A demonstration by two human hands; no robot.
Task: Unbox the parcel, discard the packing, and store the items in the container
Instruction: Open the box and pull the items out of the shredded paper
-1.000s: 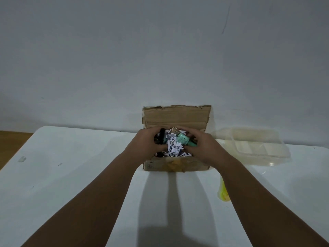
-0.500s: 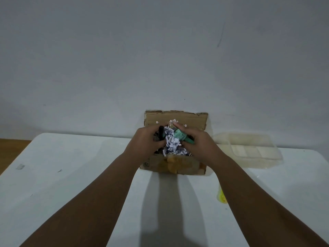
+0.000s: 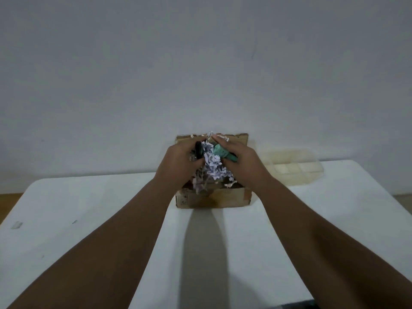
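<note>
The left hand (image 3: pixel 178 167) and right hand (image 3: pixel 244 163) curl round shredded paper (image 3: pixel 211 167) between them, above the box (image 3: pixel 214 199). A clear container (image 3: pixel 293 169) sits right of them.

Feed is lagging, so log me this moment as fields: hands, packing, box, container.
cardboard box: open, on white table
shredded paper: bunched between both hands, above cardboard box
left hand: grips black item
right hand: grips teal item
container: clear plastic, on table right of box
</note>
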